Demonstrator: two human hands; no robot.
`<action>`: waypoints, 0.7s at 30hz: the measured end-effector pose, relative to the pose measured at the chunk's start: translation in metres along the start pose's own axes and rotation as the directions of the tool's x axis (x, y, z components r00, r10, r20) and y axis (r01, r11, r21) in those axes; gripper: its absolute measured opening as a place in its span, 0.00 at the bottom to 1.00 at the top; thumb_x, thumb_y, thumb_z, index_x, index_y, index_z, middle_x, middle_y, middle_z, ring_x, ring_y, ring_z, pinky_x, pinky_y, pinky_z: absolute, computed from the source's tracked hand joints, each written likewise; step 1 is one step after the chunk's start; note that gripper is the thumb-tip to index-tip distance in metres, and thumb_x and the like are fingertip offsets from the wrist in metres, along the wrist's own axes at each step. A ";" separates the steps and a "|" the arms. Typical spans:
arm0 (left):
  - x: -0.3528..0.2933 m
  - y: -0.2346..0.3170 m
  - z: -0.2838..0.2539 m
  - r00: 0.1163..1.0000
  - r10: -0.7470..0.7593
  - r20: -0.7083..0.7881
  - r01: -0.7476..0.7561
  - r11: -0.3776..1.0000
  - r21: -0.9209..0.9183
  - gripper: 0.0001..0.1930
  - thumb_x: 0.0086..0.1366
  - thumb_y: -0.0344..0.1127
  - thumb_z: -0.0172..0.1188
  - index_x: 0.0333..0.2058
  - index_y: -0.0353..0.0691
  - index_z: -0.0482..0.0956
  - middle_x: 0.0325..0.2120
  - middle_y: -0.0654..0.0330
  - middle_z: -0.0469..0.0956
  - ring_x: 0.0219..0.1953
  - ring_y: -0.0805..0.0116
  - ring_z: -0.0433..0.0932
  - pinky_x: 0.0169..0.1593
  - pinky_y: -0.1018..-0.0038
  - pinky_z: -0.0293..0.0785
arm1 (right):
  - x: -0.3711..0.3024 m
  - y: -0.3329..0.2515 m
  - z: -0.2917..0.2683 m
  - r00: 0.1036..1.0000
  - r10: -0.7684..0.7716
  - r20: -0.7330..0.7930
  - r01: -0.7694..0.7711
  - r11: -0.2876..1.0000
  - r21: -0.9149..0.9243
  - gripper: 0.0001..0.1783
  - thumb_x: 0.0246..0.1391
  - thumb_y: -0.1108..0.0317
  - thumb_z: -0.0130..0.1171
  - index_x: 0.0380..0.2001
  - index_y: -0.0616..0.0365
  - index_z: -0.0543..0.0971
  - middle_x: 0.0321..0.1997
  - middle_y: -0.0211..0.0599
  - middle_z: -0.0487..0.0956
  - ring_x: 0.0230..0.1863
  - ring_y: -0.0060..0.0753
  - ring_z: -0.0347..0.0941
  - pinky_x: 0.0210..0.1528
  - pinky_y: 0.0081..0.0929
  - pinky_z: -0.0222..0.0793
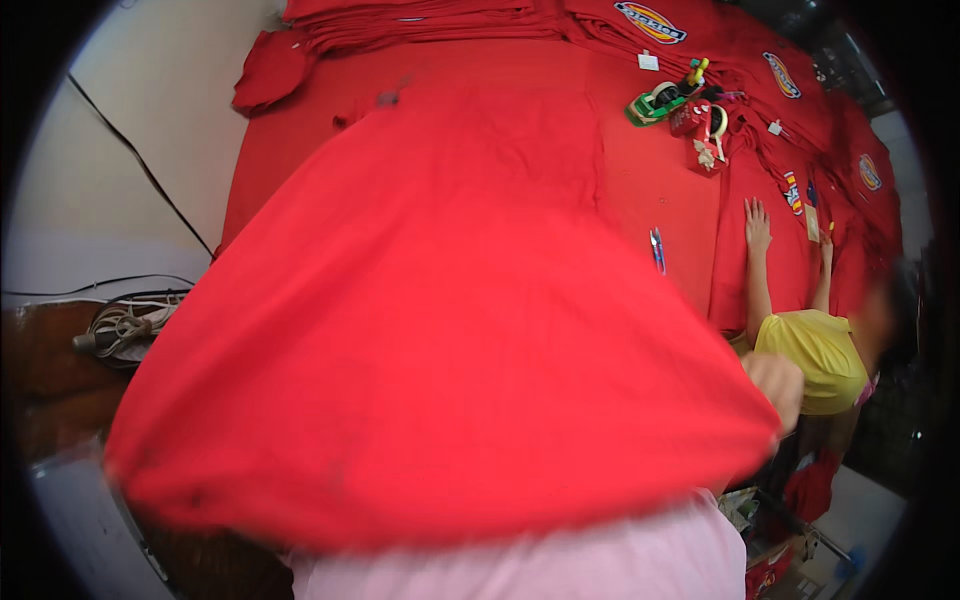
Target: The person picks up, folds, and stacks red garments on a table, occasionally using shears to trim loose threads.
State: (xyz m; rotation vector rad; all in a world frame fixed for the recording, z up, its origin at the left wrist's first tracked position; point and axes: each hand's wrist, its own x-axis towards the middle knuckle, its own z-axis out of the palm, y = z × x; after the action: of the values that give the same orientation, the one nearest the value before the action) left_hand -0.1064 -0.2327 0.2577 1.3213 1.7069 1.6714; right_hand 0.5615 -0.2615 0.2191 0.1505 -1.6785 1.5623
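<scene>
A large red shirt is stretched out in front of me, its near edge lifted and smeared by motion. Its far part lies over the red-covered table. At the shirt's right corner, my right hand is closed on the cloth, blurred. My left hand does not show; the shirt's left corner, also blurred, hangs over the table's left side. To the right of the shirt, a pair of blue-handled thread snips lies on the table.
Folded red shirts are piled along the far edge, more with printed logos at right. A green tape dispenser and a red one stand there. A co-worker in yellow reaches over red cloth. Coiled cables lie left.
</scene>
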 end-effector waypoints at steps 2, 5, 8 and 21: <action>0.001 0.016 -0.043 0.982 0.096 -0.163 -0.084 0.993 0.082 0.17 0.75 0.38 0.59 0.56 0.34 0.77 0.54 0.57 0.77 0.54 0.69 0.75 0.62 0.71 0.69 | 0.026 -0.023 0.009 0.979 -0.090 0.182 0.093 0.996 -0.010 0.14 0.67 0.69 0.55 0.28 0.50 0.86 0.31 0.31 0.84 0.27 0.31 0.79 0.35 0.33 0.74; 0.001 0.031 -0.094 0.927 0.180 -0.330 -0.122 0.974 0.188 0.17 0.75 0.38 0.58 0.56 0.34 0.78 0.55 0.57 0.77 0.55 0.68 0.75 0.63 0.71 0.69 | 0.030 -0.031 0.020 0.956 -0.195 0.218 0.204 0.979 -0.018 0.15 0.68 0.72 0.53 0.30 0.47 0.87 0.31 0.30 0.84 0.28 0.29 0.79 0.38 0.33 0.76; 0.010 0.041 -0.126 0.897 0.209 -0.390 -0.121 0.964 0.238 0.17 0.76 0.38 0.57 0.56 0.34 0.78 0.55 0.57 0.77 0.56 0.68 0.75 0.64 0.71 0.68 | 0.026 -0.024 0.020 0.957 -0.237 0.167 0.243 0.970 -0.020 0.15 0.68 0.71 0.53 0.31 0.46 0.87 0.32 0.30 0.84 0.29 0.29 0.80 0.39 0.33 0.76; 0.139 0.068 0.112 0.981 0.114 -0.159 -0.166 0.915 -0.369 0.24 0.74 0.43 0.58 0.64 0.39 0.74 0.61 0.53 0.74 0.62 0.60 0.73 0.65 0.63 0.68 | 0.124 0.054 -0.117 0.773 0.014 -0.634 0.316 0.859 0.404 0.18 0.73 0.66 0.45 0.58 0.63 0.75 0.61 0.42 0.78 0.64 0.38 0.73 0.72 0.42 0.63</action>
State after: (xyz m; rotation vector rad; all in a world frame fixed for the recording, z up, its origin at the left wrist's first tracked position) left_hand -0.0567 -0.0694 0.3429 1.1870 1.2836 2.0887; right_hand 0.5030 -0.0940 0.2422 0.0241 -0.7091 1.6437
